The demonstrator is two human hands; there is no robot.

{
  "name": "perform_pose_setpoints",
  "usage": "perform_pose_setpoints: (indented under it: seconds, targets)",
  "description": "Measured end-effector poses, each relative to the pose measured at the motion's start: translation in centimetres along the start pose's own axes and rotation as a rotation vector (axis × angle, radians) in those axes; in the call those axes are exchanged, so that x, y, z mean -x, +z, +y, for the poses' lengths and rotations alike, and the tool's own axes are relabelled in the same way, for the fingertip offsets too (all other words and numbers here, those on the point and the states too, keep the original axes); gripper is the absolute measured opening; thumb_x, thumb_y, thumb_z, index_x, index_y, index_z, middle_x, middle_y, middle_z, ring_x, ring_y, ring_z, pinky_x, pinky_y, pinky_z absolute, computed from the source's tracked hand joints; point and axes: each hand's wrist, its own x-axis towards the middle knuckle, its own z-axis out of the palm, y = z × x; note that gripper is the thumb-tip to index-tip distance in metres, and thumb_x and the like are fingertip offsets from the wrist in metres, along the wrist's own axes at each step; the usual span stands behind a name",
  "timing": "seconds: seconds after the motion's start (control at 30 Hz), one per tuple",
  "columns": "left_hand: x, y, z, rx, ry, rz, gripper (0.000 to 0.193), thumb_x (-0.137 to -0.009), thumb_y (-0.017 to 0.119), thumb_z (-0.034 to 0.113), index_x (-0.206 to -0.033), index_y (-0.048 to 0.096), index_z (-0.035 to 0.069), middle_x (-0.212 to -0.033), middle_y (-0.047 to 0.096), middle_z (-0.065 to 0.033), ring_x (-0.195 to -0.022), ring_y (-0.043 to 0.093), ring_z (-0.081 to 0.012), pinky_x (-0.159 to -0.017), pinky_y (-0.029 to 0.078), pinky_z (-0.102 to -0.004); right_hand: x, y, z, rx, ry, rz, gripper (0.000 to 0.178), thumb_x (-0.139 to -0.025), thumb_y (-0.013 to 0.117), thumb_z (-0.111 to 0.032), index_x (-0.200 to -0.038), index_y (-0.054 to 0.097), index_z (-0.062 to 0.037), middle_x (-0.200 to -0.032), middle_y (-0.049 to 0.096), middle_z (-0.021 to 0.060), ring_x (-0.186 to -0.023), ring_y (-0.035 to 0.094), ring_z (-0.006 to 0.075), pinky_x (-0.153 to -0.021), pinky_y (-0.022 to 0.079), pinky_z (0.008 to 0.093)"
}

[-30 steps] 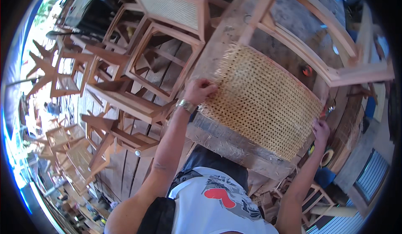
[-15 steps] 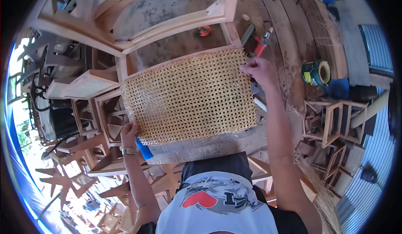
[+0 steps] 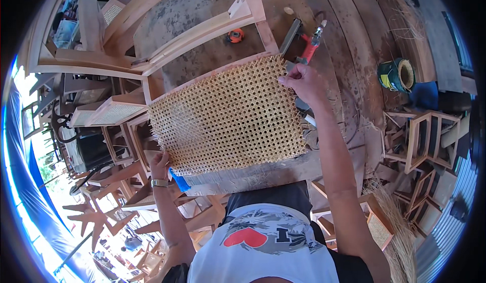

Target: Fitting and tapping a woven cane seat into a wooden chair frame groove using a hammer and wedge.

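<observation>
A sheet of woven cane webbing [image 3: 228,116] with ragged, frayed edges lies over the seat part of a pale wooden chair frame [image 3: 202,35]. At the sheet's lower left corner, my left hand [image 3: 159,164] is closed, thumb and fingers pinching the edge. My right hand [image 3: 306,84] pinches the frayed right edge near its upper corner. Right beside that hand lies a red-handled air tool [image 3: 310,47]. A blue cloth or strip [image 3: 179,180] shows under the sheet's lower left corner. The webbing hides most of the seat frame beneath it.
An orange tape measure [image 3: 235,35] sits on the worn worktable [image 3: 248,182], inside the frame's opening. A green bucket [image 3: 396,75] stands to the right. Unfinished chair frames [image 3: 425,136] crowd both sides. Loose cane strands [image 3: 397,232] hang at lower right.
The view has turned a little, so the chair frame and tape measure appear farther left and lower. Both hands keep their pinch on the webbing's edges.
</observation>
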Motion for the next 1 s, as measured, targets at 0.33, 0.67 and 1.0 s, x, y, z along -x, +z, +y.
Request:
perform_pose_setpoints:
  seconds: [0.33,0.67,1.0]
  targets:
    - [0.3,1.3,0.2,0.005,0.052,0.047,0.016,-0.091,0.071,0.024,-0.09,0.065,0.008,-0.077,0.064,0.0029,-0.066,0.059,-0.0065,-0.055,0.047,-0.0209,-0.1,0.1,0.0,-0.004,-0.009,0.043,0.036,-0.071,0.085,-0.035,-0.08,0.067,-0.004,-0.073,0.066,0.0022,-0.068,0.06,0.0111,-0.065,0.048,0.0285]
    - [-0.8,0.4,-2.2,-0.097,0.212,0.113,0.021,-0.088,0.074,0.026,-0.09,0.065,0.008,-0.074,0.065,0.0035,-0.062,0.055,-0.0029,-0.054,0.041,-0.0175,0.0,0.5,-0.4,0.051,0.004,0.061,0.038,-0.071,0.084,-0.034,-0.083,0.066,-0.0029,-0.077,0.069,0.0071,-0.072,0.066,0.0171,-0.067,0.051,0.0326]
    - [1.0,3.9,-0.3,-0.69,0.634,0.644,0.027,-0.075,0.081,0.021,-0.098,0.071,0.009,-0.078,0.065,-0.0034,-0.071,0.061,-0.0149,-0.063,0.05,-0.0308,-0.3,0.6,-0.7,0.16,-0.024,0.119,0.035,-0.07,0.085,-0.031,-0.08,0.067,-0.0024,-0.076,0.068,0.0073,-0.071,0.063,0.0161,-0.068,0.05,0.0318]
